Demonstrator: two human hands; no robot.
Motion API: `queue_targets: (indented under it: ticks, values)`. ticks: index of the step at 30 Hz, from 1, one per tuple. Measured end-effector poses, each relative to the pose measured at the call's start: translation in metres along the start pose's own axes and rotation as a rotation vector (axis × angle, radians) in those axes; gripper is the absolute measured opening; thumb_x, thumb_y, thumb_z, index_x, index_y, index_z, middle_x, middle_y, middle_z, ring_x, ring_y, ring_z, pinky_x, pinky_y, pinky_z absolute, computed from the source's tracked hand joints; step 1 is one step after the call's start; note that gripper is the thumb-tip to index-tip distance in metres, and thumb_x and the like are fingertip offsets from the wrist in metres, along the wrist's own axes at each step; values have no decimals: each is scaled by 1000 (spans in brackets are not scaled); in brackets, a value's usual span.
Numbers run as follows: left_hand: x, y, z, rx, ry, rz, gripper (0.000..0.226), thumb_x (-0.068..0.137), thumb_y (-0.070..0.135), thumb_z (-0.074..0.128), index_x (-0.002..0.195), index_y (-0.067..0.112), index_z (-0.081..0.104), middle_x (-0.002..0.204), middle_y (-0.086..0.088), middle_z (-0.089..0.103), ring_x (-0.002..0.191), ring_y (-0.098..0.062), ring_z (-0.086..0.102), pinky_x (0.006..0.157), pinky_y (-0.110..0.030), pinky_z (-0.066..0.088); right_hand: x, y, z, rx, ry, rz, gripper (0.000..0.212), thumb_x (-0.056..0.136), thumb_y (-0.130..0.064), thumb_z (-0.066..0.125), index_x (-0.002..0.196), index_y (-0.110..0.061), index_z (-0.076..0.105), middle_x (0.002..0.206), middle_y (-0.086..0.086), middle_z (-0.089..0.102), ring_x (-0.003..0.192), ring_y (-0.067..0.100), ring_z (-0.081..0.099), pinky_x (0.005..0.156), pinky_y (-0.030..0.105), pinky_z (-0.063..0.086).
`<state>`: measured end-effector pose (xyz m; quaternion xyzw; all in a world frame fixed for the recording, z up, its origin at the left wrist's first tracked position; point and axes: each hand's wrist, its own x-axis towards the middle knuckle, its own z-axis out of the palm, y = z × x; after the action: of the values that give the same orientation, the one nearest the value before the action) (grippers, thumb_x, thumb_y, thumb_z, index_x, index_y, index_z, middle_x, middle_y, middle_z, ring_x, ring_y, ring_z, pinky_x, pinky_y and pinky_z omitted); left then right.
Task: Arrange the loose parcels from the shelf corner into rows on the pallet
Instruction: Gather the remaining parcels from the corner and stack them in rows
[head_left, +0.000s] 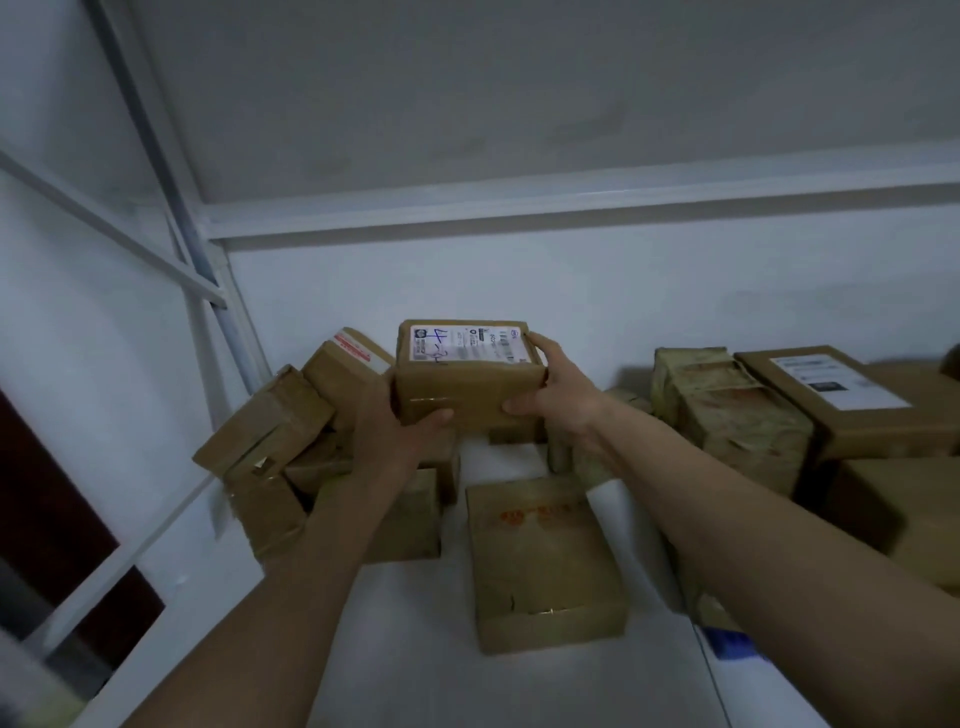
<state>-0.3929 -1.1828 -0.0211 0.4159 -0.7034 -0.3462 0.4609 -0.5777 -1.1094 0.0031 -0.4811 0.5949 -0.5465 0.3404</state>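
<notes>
While both hands are clamping one labelled parcel (470, 371) above the heap, the remaining stock is lying unsorted on the white shelf (322, 649). The left hand (387, 423) is gripping the parcel's left end, thumb curling under the near lower edge; the right hand (553, 389) is gripping the right end, fingers wrapping over the top corner and thumb pressing the front face. This two-sided hold is keeping the box level, probably so that it is coming away without disturbing the boxes beneath.

The parcel is sitting high over the shelf's back left corner, label facing up; whether its underside is touching anything cannot be told. Directly below and to the left, the tumbled parcels (270, 447) are leaning against one another at the corner post (228, 332), some tilting steeply, which suggests dumping rather than stacking. A flat carton (540, 561) is lying alone toward the shelf's front edge. Along the back edge to the right, a taped bundle (727, 415) and a labelled box (836, 400) are standing side by side, touching.

The pallet is not appearing in view. Judging by the heap, the task is standing at an early stage.
</notes>
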Motion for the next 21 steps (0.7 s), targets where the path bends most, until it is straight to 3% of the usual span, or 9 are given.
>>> queue_targets:
  ticks: [3, 6, 8, 11, 15, 17, 19, 21]
  values:
    - [-20, 35, 8, -42, 52, 91, 67, 75, 12, 79, 134, 9, 48, 124, -3, 59, 100, -8, 54, 64, -2, 44, -30, -26, -15, -48, 35, -117, 91, 72, 5, 74, 143, -21, 24, 114, -9, 53, 112, 17, 53, 86, 26, 52]
    - [-48, 72, 32, -49, 100, 170, 70, 74, 14, 80, 135, 10, 46, 128, -3, 56, 105, -7, 53, 66, 4, 41, -69, -49, -48, -85, 86, -160, 95, 76, -5, 76, 147, -23, 16, 131, -2, 49, 122, 19, 48, 101, 35, 46]
    - [-69, 99, 56, -53, 107, 208, 73, 74, 19, 81, 136, 13, 45, 132, -1, 50, 109, -5, 51, 76, 0, 41, -99, -62, -80, -116, 147, -174, 91, 79, -11, 74, 148, -22, 16, 139, 1, 46, 125, 19, 47, 107, 39, 41]
    - [-101, 140, 100, -50, 95, 285, 72, 73, 24, 82, 135, 15, 46, 127, 0, 41, 108, -6, 48, 85, -4, 41, -145, -75, -138, -97, 235, -207, 75, 85, -16, 70, 145, -15, 26, 130, -1, 53, 106, 5, 56, 91, 20, 50]
    - [-148, 196, 166, -64, -8, 329, 71, 73, 37, 80, 134, 21, 47, 121, 5, 37, 110, -8, 48, 97, -23, 44, -211, -73, -222, -98, 366, -157, 59, 87, -25, 67, 137, -15, 36, 117, -7, 56, 101, 8, 57, 81, 18, 51]
    - [-175, 217, 199, -70, -70, 336, 76, 74, 41, 79, 138, 25, 42, 121, 5, 39, 108, -5, 46, 94, -23, 44, -242, -65, -260, -108, 448, -124, 49, 89, -32, 64, 131, -22, 41, 107, -12, 56, 89, 0, 56, 62, 7, 47]
    - [-201, 231, 231, -63, -132, 350, 87, 74, 42, 78, 146, 29, 30, 128, 2, 41, 107, -4, 45, 87, -22, 43, -271, -54, -294, -110, 539, -77, 53, 91, -40, 59, 137, -22, 41, 114, -7, 55, 84, 0, 55, 54, 8, 44]
    - [-225, 241, 260, -67, -215, 358, 91, 76, 40, 77, 148, 35, 22, 133, 0, 42, 110, -7, 48, 87, -25, 45, -296, -39, -325, -105, 614, -10, 59, 91, -44, 56, 142, -21, 38, 129, -1, 52, 96, 13, 57, 63, 20, 48]
